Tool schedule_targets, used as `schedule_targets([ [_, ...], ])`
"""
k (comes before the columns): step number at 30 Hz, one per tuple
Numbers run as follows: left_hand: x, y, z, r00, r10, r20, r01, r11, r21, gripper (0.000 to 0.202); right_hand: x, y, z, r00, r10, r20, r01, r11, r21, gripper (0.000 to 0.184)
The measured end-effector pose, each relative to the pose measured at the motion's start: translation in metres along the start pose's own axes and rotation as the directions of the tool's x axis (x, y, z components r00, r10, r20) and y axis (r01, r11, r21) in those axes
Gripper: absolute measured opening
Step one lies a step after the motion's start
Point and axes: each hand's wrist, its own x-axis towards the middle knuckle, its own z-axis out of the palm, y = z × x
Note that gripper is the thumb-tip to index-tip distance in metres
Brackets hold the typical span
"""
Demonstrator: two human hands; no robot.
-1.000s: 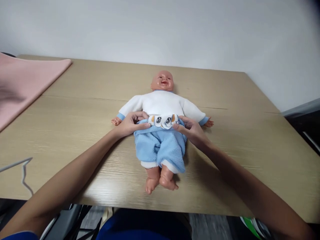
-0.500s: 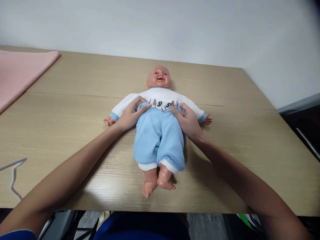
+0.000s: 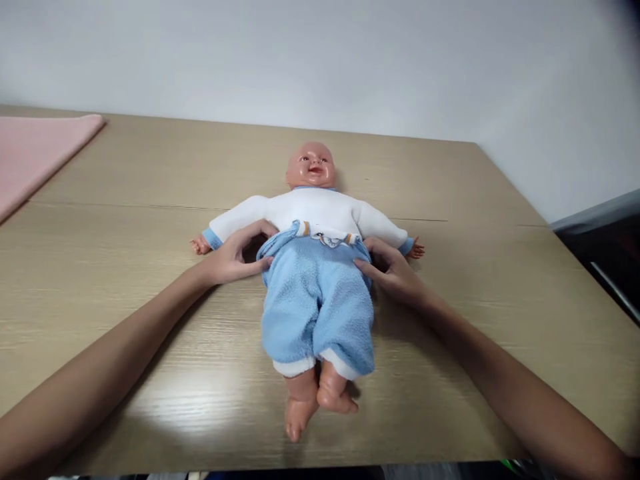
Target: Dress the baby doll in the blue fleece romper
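Blue pants point(image 3: 295, 300) on supine doll point(image 3: 313, 167)

An indoor room, office-like or classroom-like; which of these cannot be told. Under the bare left hand point(image 3: 235, 257) and bare right hand point(image 3: 395, 270) spreads a broad, light tan, wood-grained tabletop point(image 3: 500, 287). Beyond their grip rises a plain, pale grey-white wall point(image 3: 280, 60). Well right of the grip stands a dark, cut-off object point(image 3: 613, 243), too unclear to name.

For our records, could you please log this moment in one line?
left hand: touching pants | right hand: touching pants | doll: face up on table | cloth: left
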Motion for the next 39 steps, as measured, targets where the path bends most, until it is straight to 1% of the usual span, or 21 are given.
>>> schedule_targets([
  [2, 0.0, 0.003, 0.008, 0.995, -0.084, -0.055, 0.077, 0.989, -0.123, 0.034, -0.001, -0.005, 0.008, 0.991, -0.038, -0.128, 0.035, 0.999, -0.023, 0.029],
  [4, -0.001, 0.005, 0.019, 0.978, -0.163, -0.13, 0.133, 0.968, -0.211, 0.035, -0.003, -0.011, 0.021, 0.938, -0.045, -0.345, 0.036, 0.999, -0.034, 0.032],
  [6, -0.004, 0.005, 0.029, 0.944, -0.263, -0.2, 0.186, 0.923, -0.336, 0.034, -0.005, -0.014, 0.031, 0.874, 0.016, -0.486, -0.003, 1.0, 0.027, 0.034],
  [7, -0.004, 0.005, 0.034, 0.923, -0.313, -0.222, 0.207, 0.893, -0.4, 0.033, -0.005, -0.014, 0.033, 0.861, 0.075, -0.503, -0.036, 0.996, 0.086, 0.036],
  [9, -0.005, 0.004, 0.043, 0.882, -0.413, -0.227, 0.248, 0.816, -0.522, 0.036, -0.003, -0.012, 0.035, 0.861, 0.206, -0.466, -0.117, 0.97, 0.213, 0.044],
  [11, -0.004, 0.005, 0.049, 0.854, -0.477, -0.206, 0.29, 0.766, -0.574, 0.04, 0.001, -0.009, 0.033, 0.856, 0.299, -0.422, -0.175, 0.935, 0.308, 0.051],
  [14, -0.001, 0.008, 0.052, 0.83, -0.521, -0.202, 0.326, 0.745, -0.583, 0.043, 0.009, -0.008, 0.029, 0.889, 0.342, -0.305, -0.214, 0.898, 0.385, 0.052],
  [16, -0.001, 0.009, 0.048, 0.847, -0.49, -0.206, 0.312, 0.772, -0.554, 0.042, 0.012, -0.008, 0.025, 0.918, 0.347, -0.189, -0.25, 0.881, 0.402, 0.052],
  [18, -0.001, 0.009, 0.036, 0.899, -0.405, -0.166, 0.286, 0.832, -0.476, 0.038, 0.011, -0.006, 0.014, 0.944, 0.319, -0.081, -0.268, 0.889, 0.37, 0.051],
  [20, -0.002, 0.007, 0.02, 0.954, -0.291, -0.074, 0.243, 0.895, -0.375, 0.031, 0.008, -0.001, -0.004, 0.968, 0.242, 0.059, -0.248, 0.919, 0.305, 0.044],
  [22, -0.002, 0.004, 0.002, 0.979, -0.201, 0.029, 0.201, 0.936, -0.288, 0.025, 0.006, 0.003, -0.025, 0.962, 0.13, 0.242, -0.185, 0.957, 0.224, 0.035],
  [25, -0.005, -0.002, -0.018, 0.981, -0.149, 0.127, 0.168, 0.973, -0.155, 0.02, 0.005, 0.006, -0.047, 0.932, 0.006, 0.363, -0.021, 0.999, 0.038, 0.036],
  [26, -0.006, -0.005, -0.022, 0.979, -0.149, 0.143, 0.163, 0.982, -0.095, 0.024, 0.005, 0.005, -0.049, 0.927, -0.005, 0.375, 0.013, 1.0, -0.02, 0.039],
  [28, -0.008, -0.008, -0.025, 0.972, -0.167, 0.167, 0.166, 0.986, 0.02, 0.046, 0.006, 0.001, -0.045, 0.926, 0.008, 0.378, 0.022, 0.997, -0.075, 0.048],
  [30, -0.008, -0.008, -0.024, 0.967, -0.187, 0.173, 0.173, 0.981, 0.093, 0.073, 0.005, -0.003, -0.035, 0.931, 0.033, 0.363, -0.015, 0.998, -0.053, 0.056],
  [31, -0.008, -0.008, -0.022, 0.966, -0.193, 0.171, 0.177, 0.979, 0.103, 0.08, 0.003, -0.005, -0.028, 0.939, 0.038, 0.342, -0.033, 0.999, -0.023, 0.058],
  [32, -0.007, -0.007, -0.02, 0.966, -0.201, 0.164, 0.189, 0.978, 0.087, 0.08, 0.001, -0.006, -0.022, 0.948, 0.046, 0.316, -0.054, 0.998, 0.016, 0.057],
  [33, -0.007, -0.006, -0.017, 0.964, -0.22, 0.146, 0.218, 0.975, 0.03, 0.072, -0.001, -0.006, -0.016, 0.958, 0.064, 0.278, -0.086, 0.994, 0.069, 0.052],
  [35, -0.007, -0.004, -0.01, 0.953, -0.289, 0.092, 0.301, 0.941, -0.153, 0.048, -0.006, -0.005, -0.006, 0.977, 0.119, 0.178, -0.154, 0.968, 0.196, 0.042],
  [36, -0.008, -0.004, -0.006, 0.942, -0.328, 0.065, 0.334, 0.909, -0.248, 0.04, -0.009, -0.003, -0.001, 0.981, 0.155, 0.12, -0.181, 0.949, 0.257, 0.041],
  [39, -0.012, -0.003, 0.013, 0.913, -0.404, -0.049, 0.345, 0.832, -0.435, 0.039, -0.012, 0.001, 0.012, 0.969, 0.236, -0.071, -0.199, 0.921, 0.336, 0.047],
])
